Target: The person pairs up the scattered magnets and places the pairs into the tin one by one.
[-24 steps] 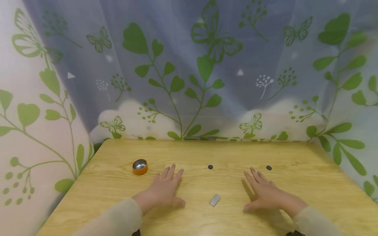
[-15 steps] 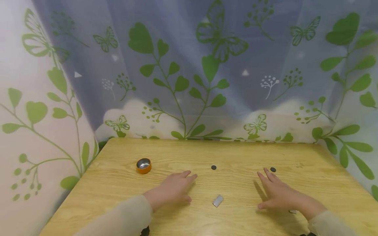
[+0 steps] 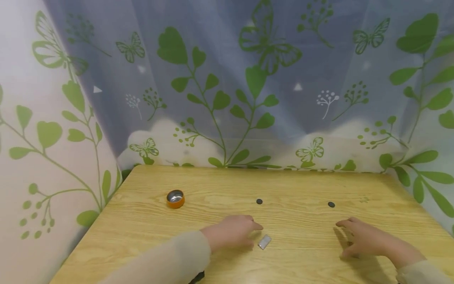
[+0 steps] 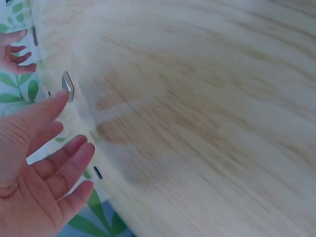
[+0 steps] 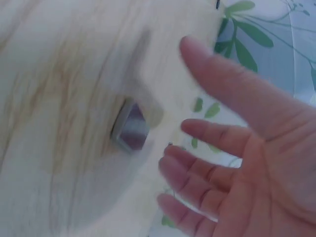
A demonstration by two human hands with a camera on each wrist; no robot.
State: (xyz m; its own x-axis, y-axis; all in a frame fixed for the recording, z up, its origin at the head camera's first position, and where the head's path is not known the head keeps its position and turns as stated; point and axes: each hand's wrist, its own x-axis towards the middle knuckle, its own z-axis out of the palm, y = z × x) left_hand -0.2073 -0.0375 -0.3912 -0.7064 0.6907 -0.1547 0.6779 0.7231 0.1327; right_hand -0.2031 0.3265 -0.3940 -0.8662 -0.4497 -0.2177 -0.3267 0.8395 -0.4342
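Note:
My left hand hovers low over the table, fingers loosely bent and nothing in them. Just right of its fingertips lies a small silver rectangular piece; the left wrist view has the thumb overlapping this silver piece. On the right, my other hand is spread above a second small shiny metal piece, angular in outline, which the hand mostly covers in the head view. Thumb and fingers stand apart there, holding nothing. Beyond the hands lie two flat dark discs, one near the middle, one farther right.
A small orange bowl with a bare metal inside stands at the back left of the wooden table. Behind the table's far edge hangs a curtain printed with leaves and butterflies.
My left hand has moved right, up to the silver rectangular piece, its fingers bending in. My right hand has shifted right and nearer me, over the second metal piece. The view has turned slightly left.

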